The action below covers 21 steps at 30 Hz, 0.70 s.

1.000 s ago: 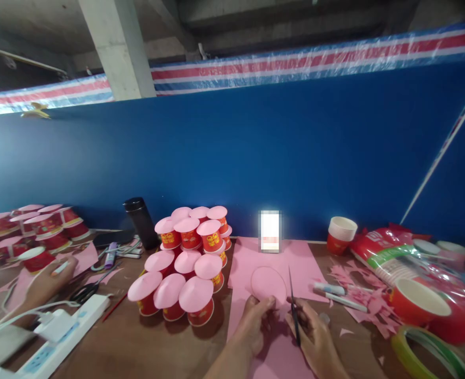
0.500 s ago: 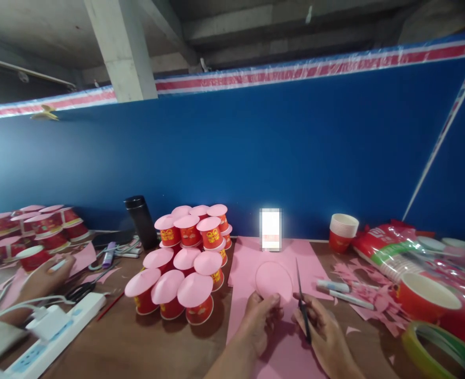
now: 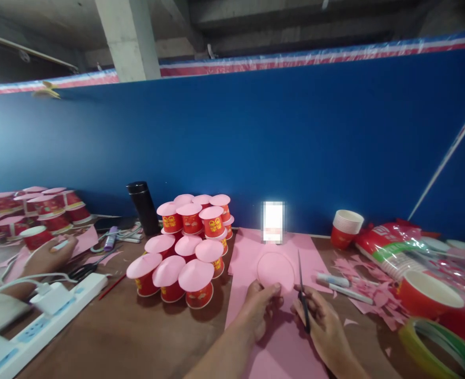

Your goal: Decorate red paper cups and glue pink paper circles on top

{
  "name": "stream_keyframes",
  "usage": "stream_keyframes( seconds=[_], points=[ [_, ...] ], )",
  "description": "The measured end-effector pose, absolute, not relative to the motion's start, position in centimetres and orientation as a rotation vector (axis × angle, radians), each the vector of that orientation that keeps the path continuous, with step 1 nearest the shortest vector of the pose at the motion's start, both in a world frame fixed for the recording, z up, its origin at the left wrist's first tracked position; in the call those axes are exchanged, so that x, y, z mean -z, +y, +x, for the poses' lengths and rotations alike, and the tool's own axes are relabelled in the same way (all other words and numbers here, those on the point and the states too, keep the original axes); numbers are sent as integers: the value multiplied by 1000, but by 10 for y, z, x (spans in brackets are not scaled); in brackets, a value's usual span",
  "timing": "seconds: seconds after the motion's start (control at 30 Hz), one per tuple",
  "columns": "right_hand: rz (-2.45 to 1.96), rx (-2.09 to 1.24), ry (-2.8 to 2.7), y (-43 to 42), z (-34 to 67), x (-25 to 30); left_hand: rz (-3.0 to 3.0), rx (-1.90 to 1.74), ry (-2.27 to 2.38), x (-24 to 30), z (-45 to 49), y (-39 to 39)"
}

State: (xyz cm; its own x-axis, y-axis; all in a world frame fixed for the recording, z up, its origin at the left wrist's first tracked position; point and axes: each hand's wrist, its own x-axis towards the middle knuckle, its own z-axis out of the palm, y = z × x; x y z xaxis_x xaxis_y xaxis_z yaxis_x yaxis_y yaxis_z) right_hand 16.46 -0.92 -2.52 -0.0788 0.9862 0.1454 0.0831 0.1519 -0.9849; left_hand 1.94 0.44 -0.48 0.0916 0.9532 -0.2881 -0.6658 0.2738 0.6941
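Note:
Between the thumb and fingers of my left hand (image 3: 261, 308) is the lower edge of a round pink paper disc (image 3: 275, 269). Black-handled scissors (image 3: 302, 300) rest in my right hand (image 3: 321, 321), their blades pointing up and away, just right of the disc. My fingers hide part of the handles, and the blades look closed. Beneath both hands lie large pink paper sheets (image 3: 283, 345). Left of them stand stacked red paper cups (image 3: 198, 296) capped with pink paper cones (image 3: 196, 275).
A bright phone-like screen (image 3: 274, 221) stands behind the sheets. Markers (image 3: 333, 280), pink scraps (image 3: 382, 297), a red cup (image 3: 429, 297) and a tape roll (image 3: 437, 347) lie right. At left are a power strip (image 3: 58, 316), a black bottle (image 3: 143, 208) and another person's hand (image 3: 52, 258).
The head view has tipped slightly down, so the background sits higher in the picture. My hands keep nearly the same pose, with the disc and scissors still held.

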Motion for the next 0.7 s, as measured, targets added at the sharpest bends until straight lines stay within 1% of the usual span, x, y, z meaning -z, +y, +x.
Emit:
stream_keyframes(
  seconds=[0.23,0.7],
  points=[
    [-1127,-1123,-1361,-10,163,24,414,-1274,841,-2,20,3],
    [-1118,-1178,-1336,-13,161,20,441,-1277,767,6,21,5]
  ],
)
